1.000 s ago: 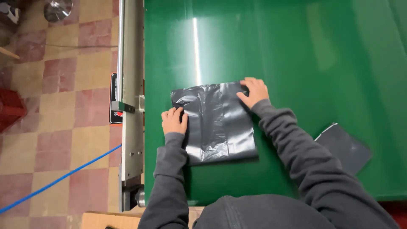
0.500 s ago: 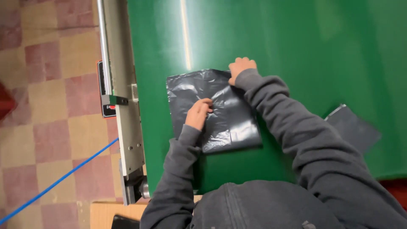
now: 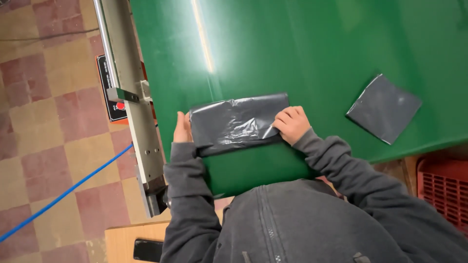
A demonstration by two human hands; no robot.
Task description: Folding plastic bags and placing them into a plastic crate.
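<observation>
— Where is the dark plastic bag [image 3: 236, 122]?

— It lies folded into a wide band on the green desk [image 3: 317, 44], near the person's edge and toward the left side. Its surface is wrinkled and shiny.

— And the hands?

— One at each end. The left hand [image 3: 182, 129] stands on edge against the bag's left end, fingers straight and loose, touching the plastic but not closed on it. The right hand [image 3: 291, 124] presses on the bag's near right corner with fingers curled down onto it; whether it pinches the plastic or only pins it flat, I cannot tell.

— What lies around it?

— A second folded dark bag [image 3: 384, 108] sits well apart to the right, turned at an angle on the same green surface. A metal rail [image 3: 129, 97] runs along the desk's left edge, with a black panel [image 3: 111, 87] carrying a red button fixed beside it. Beyond that is a tiled floor [image 3: 44, 122] crossed by a blue line [image 3: 63, 195]. A red crate [image 3: 443, 190] stands near the right, and a black phone [image 3: 147, 250] lies on a wooden board [image 3: 122, 241] at the near left.
</observation>
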